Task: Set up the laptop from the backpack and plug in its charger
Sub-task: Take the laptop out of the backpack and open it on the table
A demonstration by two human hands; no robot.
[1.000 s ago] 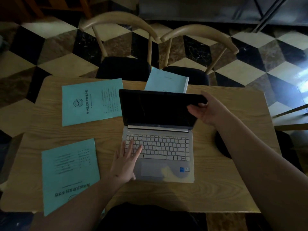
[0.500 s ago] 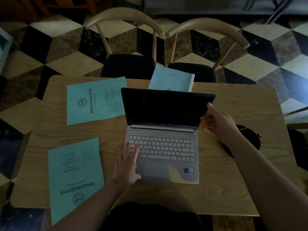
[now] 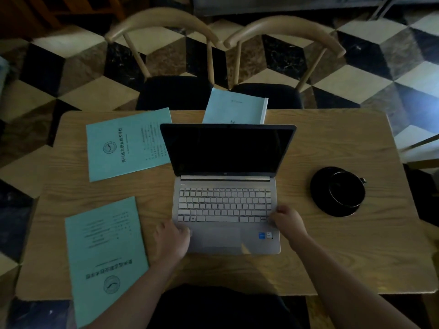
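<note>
Just the one camera here, strapped to my head, pointing forward and steeply down over the counter (image 3: 332, 143). It sits close above the near edge, wide-angle, catching the far chairs (image 3: 166, 27) and checkered floor (image 3: 71, 67) too.

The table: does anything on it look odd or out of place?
One thing: the blue booklet behind the laptop juts past the table's far edge toward the chairs. Nothing looks spilled or damaged; the black cup sits upright on its saucer.
</note>
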